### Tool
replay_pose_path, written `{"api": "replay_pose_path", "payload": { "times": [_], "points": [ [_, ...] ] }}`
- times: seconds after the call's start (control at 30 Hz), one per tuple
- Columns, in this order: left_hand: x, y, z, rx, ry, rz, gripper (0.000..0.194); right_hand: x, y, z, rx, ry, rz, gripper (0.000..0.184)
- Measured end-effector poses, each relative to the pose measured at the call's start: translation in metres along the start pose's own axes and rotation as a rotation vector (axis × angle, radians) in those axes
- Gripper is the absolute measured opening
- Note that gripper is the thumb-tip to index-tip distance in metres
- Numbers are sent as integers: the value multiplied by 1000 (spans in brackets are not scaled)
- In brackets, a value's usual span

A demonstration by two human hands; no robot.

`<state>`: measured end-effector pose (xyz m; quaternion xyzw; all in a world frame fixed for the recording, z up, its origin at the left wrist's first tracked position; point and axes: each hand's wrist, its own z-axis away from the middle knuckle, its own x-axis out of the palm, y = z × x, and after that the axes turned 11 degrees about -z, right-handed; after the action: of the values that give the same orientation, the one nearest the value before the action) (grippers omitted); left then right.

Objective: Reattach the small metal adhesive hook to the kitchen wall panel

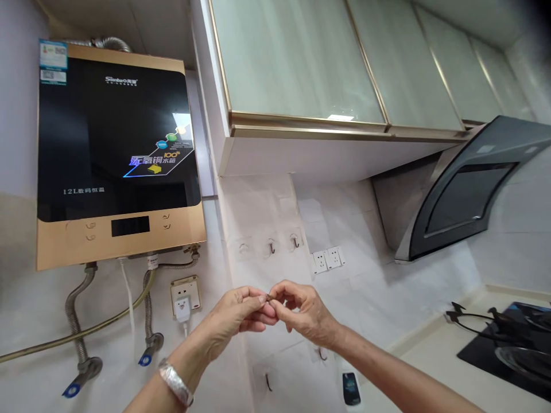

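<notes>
While beneath closed cabinets (297,57), left fingers (252,305) and right fingers (284,312) together on a small object (269,297).

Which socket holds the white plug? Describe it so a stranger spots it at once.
Start at the black-and-gold water heater on the left. Below its lower right corner, left of the left hand, sits the gold-edged socket. Unlike the white sockets under the cabinets, it holds a white plug.

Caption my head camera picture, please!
Bare left hand and right hand hold a tiny dark object; a boxy black-and-gold water heater hangs nearby.
</notes>
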<state>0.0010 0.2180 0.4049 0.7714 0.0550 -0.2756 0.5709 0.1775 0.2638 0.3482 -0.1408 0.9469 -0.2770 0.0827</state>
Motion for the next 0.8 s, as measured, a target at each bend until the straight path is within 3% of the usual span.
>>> {"api": "replay_pose_path", "payload": {
  "times": [0.07, 0.17, 0.23, 0.37, 0.5, 0.63, 0.8],
  "points": [
    [-10, 5, -10, 59, 127, -296, 39, -7, 1, -13, -66, 4, 93, 15],
    [-23, 3, -29, 223, 637, -770, 33, -10, 4, -31, -122, 105, 113, 17],
    [-29, -6, -45, 335, 911, -885, 27, -8, 12, -44, -141, 199, 90, 20],
    [-32, -29, -86, 489, 1047, -744, 24, 2, 35, -68, -195, 342, 58, 23],
    [-24, -47, -117, 580, 1250, -647, 20, 15, 56, -85, -331, 394, 137, 18],
    [-19, -62, -129, 743, 1399, -746, 20, 25, 69, -94, -450, 461, 241, 13],
    [-19, -80, -133, 887, 1503, -987, 17, 32, 78, -98, -478, 573, 280, 14]
  ]
}}
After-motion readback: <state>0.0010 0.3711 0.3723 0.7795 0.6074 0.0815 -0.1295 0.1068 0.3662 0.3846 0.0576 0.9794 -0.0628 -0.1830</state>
